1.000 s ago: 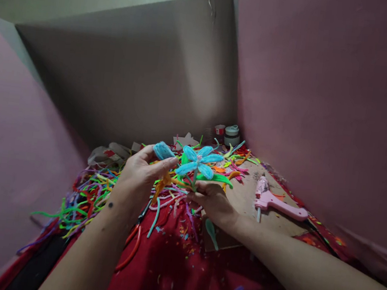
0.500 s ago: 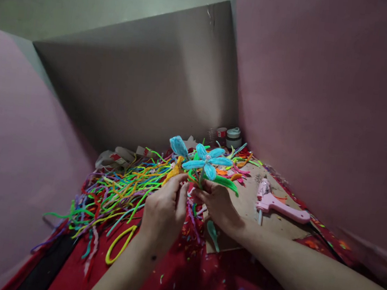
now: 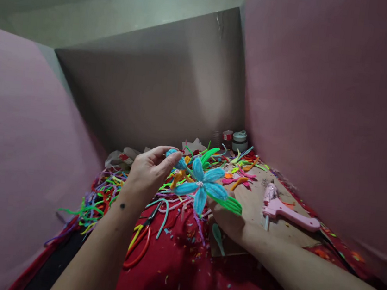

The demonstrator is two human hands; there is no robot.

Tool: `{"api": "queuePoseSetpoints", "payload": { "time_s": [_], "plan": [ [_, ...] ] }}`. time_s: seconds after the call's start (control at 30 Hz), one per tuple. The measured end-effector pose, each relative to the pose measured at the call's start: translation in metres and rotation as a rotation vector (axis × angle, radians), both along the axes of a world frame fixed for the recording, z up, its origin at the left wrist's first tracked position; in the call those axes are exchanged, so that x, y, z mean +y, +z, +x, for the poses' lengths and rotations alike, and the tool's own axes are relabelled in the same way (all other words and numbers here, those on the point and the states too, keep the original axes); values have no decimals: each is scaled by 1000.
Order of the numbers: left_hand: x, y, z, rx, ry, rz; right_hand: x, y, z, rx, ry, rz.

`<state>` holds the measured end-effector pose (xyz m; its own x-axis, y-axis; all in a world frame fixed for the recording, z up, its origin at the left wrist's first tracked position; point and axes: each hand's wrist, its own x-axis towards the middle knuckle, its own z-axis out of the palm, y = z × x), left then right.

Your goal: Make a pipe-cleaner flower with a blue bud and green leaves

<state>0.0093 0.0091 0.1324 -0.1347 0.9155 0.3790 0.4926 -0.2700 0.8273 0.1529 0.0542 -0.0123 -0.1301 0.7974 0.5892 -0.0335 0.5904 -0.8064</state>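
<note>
A blue pipe-cleaner flower point(image 3: 200, 184) with several petals and a small pale pink centre faces me above the red cloth. My right hand point(image 3: 230, 221) is closed behind it, seemingly round the stem, which the petals hide along with most of the fingers. Green leaves stand out from the stem, one pointing right point(image 3: 231, 205) and another pointing up point(image 3: 209, 156). To the flower's left, my left hand point(image 3: 148, 170) pinches a blue bud point(image 3: 180, 162) between thumb and fingers. An orange-yellow piece point(image 3: 177, 179) shows just below the bud.
Loose pipe cleaners point(image 3: 98, 199) lie heaped on the left and at the back. Scissors point(image 3: 145, 249) with red handles rest on the red cloth point(image 3: 163, 286). On the right, a pink glue gun point(image 3: 290, 214) lies on cardboard point(image 3: 249, 207). A lidded container point(image 3: 240, 142) stands at the back.
My left hand has moved up from the stem area to the blue bud and taken hold of it. The flower has tipped toward me and lower, and the scissors have come into view.
</note>
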Motion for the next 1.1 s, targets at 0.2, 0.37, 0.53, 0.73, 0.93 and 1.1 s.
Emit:
{"api": "queuePoseSetpoints", "payload": {
  "time_s": [0.2,0.37,0.53,0.73,0.93,1.1],
  "plan": [
    [-5,0,5,-25,-43,-7,-4,-6,1,94,142,5],
    [-4,4,7,144,14,82,-1,-6,-3,8,94,-119],
    [7,12,7,212,-9,52,3,-4,-2,-49,128,-180],
    [18,20,7,187,-42,-34,-1,-3,-4,-57,193,-444],
    [26,27,10,270,-43,-69,-6,12,-4,14,227,-640],
    [26,31,9,154,-34,-34,-4,14,-6,173,360,-566]
  ]
}}
